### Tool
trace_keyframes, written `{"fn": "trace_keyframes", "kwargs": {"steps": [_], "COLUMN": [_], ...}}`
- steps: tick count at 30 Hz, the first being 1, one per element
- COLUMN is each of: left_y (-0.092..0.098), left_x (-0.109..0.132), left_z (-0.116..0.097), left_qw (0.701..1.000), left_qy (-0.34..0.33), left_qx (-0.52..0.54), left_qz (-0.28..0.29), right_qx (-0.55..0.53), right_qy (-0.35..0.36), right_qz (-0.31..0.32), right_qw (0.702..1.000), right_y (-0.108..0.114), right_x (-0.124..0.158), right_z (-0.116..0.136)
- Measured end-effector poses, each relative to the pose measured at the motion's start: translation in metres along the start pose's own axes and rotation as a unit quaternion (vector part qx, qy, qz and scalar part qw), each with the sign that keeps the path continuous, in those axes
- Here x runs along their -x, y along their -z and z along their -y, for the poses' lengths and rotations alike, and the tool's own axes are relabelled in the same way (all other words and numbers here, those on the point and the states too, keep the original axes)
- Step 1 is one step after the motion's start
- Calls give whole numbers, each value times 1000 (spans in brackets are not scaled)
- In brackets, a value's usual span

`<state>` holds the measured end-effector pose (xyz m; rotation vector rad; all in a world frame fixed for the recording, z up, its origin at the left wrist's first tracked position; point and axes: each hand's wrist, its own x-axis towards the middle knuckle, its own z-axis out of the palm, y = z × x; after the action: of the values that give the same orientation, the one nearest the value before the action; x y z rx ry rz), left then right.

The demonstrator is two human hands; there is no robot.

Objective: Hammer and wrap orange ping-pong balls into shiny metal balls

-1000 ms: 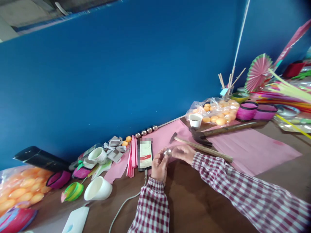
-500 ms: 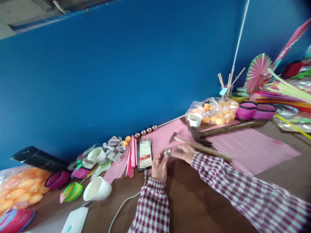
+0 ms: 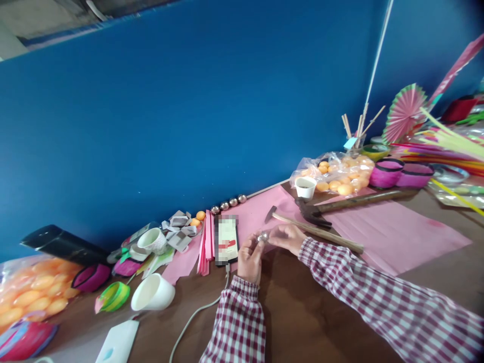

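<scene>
A small shiny metal ball [image 3: 263, 236] is held up over the table's front area. My left hand [image 3: 250, 258] pinches it from the left between thumb and fingers. From the right, my right hand [image 3: 288, 238] closes its fingertips on the same ball. Several similar metal balls [image 3: 233, 202] stand in a row along the blue wall. Just left of my hands lies a phone [image 3: 227, 242] with its screen lit and a cable plugged in. A small hammer [image 3: 317, 231] lies beside my right hand on pink paper [image 3: 257, 212].
A larger hammer [image 3: 355, 201] rests behind the small one. Bags of orange balls [image 3: 346, 179] stand at both sides. White cups [image 3: 153, 292], a white device [image 3: 118, 342], green tape [image 3: 115, 297] and a dark cylinder [image 3: 64, 247] crowd the left. A paper fan [image 3: 404, 113] is at the right.
The view has shifted very slightly, so everything sits a little further right. Both hands stay at the ball, with only a small movement of the fingers.
</scene>
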<state>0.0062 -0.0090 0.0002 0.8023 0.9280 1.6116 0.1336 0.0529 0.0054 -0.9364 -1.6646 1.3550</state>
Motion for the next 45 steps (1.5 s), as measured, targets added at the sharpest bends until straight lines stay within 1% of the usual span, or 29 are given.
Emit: {"fn": "trace_keyframes", "kwargs": {"steps": [5, 11, 14, 18, 20, 23, 30, 35, 37, 39, 40, 41, 42, 43, 45], "left_y": [0, -2, -2, -2, -2, -2, -2, -3, -3, -3, -3, -2, -1, 0, 3], "left_x": [0, 1, 1, 1, 1, 1, 1, 2, 2, 2, 1, 1, 0, -1, -2], "left_z": [-1, -1, -2, -4, -5, -7, -6, -6, -7, -8, -8, -9, -9, -9, -9], "left_qw": [1000, 1000, 1000, 997, 995, 995, 996, 996, 996, 993, 992, 989, 987, 985, 982], "left_qy": [0, 3, 13, 44, 52, 57, 66, 59, 61, 65, 65, 65, 63, 62, 60], "left_qx": [0, -8, 17, 67, 84, 81, 49, 56, 66, 84, 99, 115, 131, 146, 165], "left_qz": [3, -4, -6, -9, -16, -30, -36, -24, -27, -42, -51, -61, -68, -72, -72], "right_qx": [5, 14, -1, -3, -17, -37, 28, 76, 105, 165, 210, 271, 347, 421, 529], "right_qy": [-2, 4, 14, 49, 59, 57, 90, 124, 142, 169, 182, 198, 207, 198, 143], "right_qz": [8, -7, -15, -32, -24, 2, 5, 5, 0, -26, -42, -72, -97, -99, -95], "right_qw": [1000, 1000, 1000, 998, 998, 998, 996, 989, 984, 971, 960, 939, 909, 880, 831], "right_y": [1, -1, -2, -5, -7, -9, -12, -14, -11, -4, 2, 7, 14, 20, 29], "right_x": [0, -2, -3, 0, 2, 6, 10, 13, 12, 10, 9, 7, 6, 4, 2], "right_z": [-1, -5, -6, -2, 2, 7, 5, 6, 8, 10, 12, 13, 13, 13, 13]}}
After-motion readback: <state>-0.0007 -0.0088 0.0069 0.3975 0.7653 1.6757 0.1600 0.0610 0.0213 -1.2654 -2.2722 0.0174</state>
